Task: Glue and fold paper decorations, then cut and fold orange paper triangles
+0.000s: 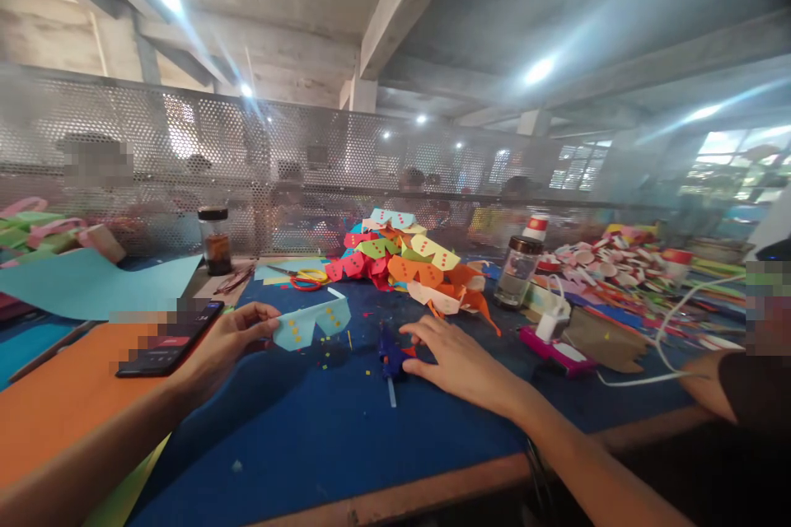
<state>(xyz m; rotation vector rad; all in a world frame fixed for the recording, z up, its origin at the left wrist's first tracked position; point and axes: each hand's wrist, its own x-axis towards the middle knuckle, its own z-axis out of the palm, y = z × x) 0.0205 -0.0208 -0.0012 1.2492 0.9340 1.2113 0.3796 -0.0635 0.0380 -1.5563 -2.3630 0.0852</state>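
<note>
Pinched at its left end, a light-blue paper eye mask (314,324) with yellow dots is in my left hand (244,332), held above the blue table. My right hand (451,358) has its fingers spread and bent beside a dark-blue glue gun (390,352), whose clear glue stick points toward me. Whether the fingertips touch it I cannot tell. Small yellow and green paper bits lie between the hands. Behind them is a heap of colourful paper masks (415,270) with dots.
Scissors (307,278) lie left of the heap. Two glass jars (216,243) (517,273) stand behind. A phone (176,338) rests on orange paper at left. A pink power strip (559,350) with a white cable is at right, near another person's arm (710,385).
</note>
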